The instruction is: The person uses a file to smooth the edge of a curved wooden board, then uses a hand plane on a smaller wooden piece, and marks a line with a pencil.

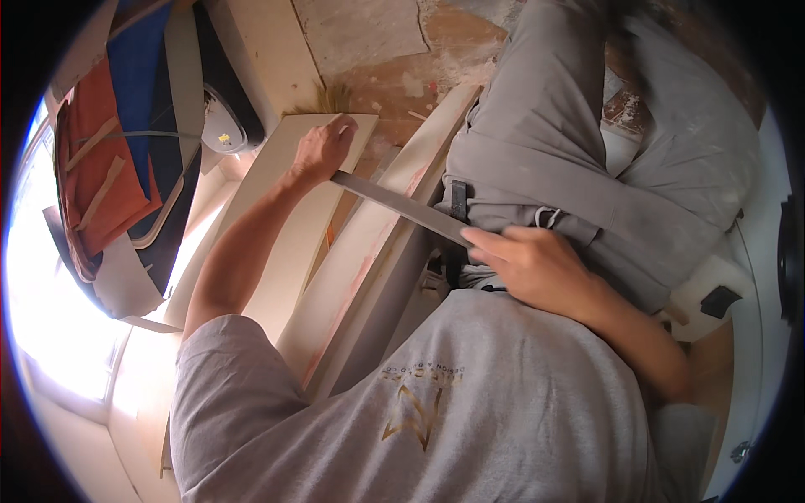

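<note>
At far left hangs an orange bag [96, 159]. Next, the left hand [323, 149] is over a pale panel [285, 260], its fingers curled at the left end of a gray bar [402, 206]; whether they grip it cannot be told. The bar slants across a pale plank [344, 285] with a reddish streak. The right hand [537, 267] grips the bar's other end, index finger along it, beside gray trousers [671, 168]. A black block [719, 301] lies farther right.

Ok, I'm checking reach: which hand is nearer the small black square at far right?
The right. The right hand, at one end of the grey strip, is left of the black square; the left hand, by the strip's other end, is much farther left.
</note>
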Available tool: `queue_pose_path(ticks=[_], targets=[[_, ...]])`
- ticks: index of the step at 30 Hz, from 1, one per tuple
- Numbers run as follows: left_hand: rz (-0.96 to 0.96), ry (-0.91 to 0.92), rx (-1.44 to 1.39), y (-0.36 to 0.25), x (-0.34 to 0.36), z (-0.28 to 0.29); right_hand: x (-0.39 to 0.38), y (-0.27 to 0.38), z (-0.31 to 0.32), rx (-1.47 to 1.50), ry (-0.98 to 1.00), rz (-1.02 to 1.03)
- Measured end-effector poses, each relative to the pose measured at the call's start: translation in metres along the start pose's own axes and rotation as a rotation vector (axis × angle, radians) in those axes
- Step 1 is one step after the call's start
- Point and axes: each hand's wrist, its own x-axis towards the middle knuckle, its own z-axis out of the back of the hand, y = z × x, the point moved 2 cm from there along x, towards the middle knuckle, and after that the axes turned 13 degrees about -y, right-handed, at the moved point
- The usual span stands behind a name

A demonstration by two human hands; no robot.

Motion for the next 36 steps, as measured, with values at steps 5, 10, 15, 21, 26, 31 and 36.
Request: queue_pose_path(ticks=[5,10,15,21,26,31,36], targets=[[-0.097,0.081,-0.103,-0.090,-0.064,0.036,-0.050,0.022,0.085,0.048,0.124,-0.154],[-0.103,-0.052,-0.192,-0.064,-0.055,0.025,-0.025,0.028,0.070,0.038,0.161,-0.203],[0.004,-0.118,0.035,0.046,0.010,-0.010,0.035,-0.004,-0.030,0.173,-0.081,-0.004],[-0.005,-0.025,0.009,0.004,-0.001,-0.010,0.003,0.002,0.002,0.098,-0.008,-0.072],[-0.097,0.039,-0.111,-0.078,-0.056,0.022,-0.047,0.033,0.081,0.066,0.098,-0.199],[-0.036,0.031,-0.095,-0.060,-0.040,0.018,-0.024,0.030,0.060,0.016,0.129,-0.191],[-0.011,-0.109,0.019,0.052,0.009,-0.022,0.036,-0.001,-0.025,0.095,-0.003,-0.024]])
